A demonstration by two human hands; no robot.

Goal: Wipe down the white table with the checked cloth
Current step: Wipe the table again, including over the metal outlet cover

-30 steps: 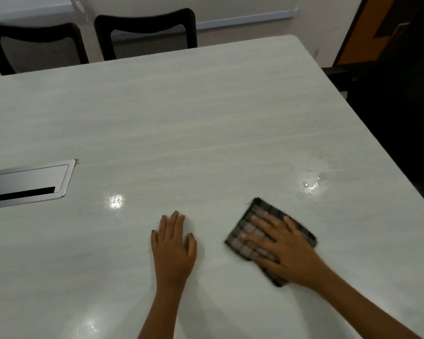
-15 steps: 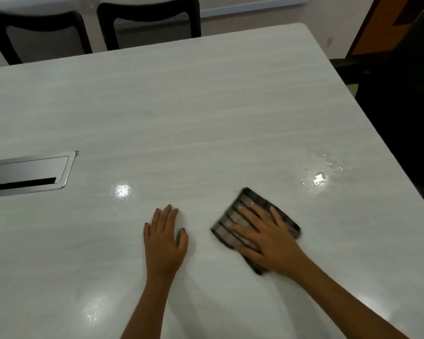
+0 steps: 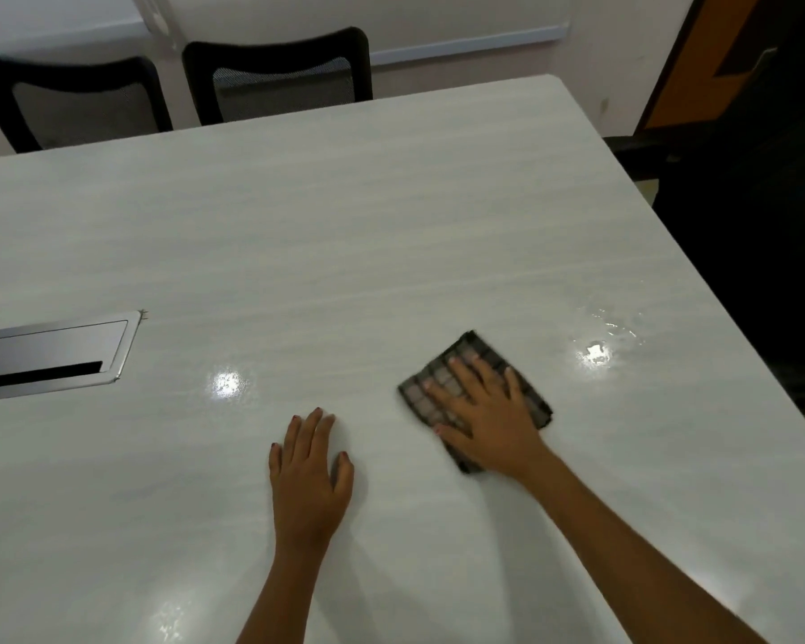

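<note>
From my head view, my right hand point(image 3: 489, 420) lies flat on the folded checked cloth point(image 3: 431, 395), fingers point(image 3: 465, 374) straight and spread, pressing it to the white surface point(image 3: 345, 225). My left hand point(image 3: 310, 471) rests flat beside it, holding nothing. I judge the wiping far from finished (a wet patch point(image 3: 612, 325) glistens just beyond the cloth). The metal cable hatch point(image 3: 52, 355) on the left will need working around

Two hands, forearms bare to frame edge. Left hand point(image 3: 310, 476): fingernails short, rounded, painted dark red. Right hand point(image 3: 489, 425): dark red polish on thumbnail; other nails blurred.
</note>
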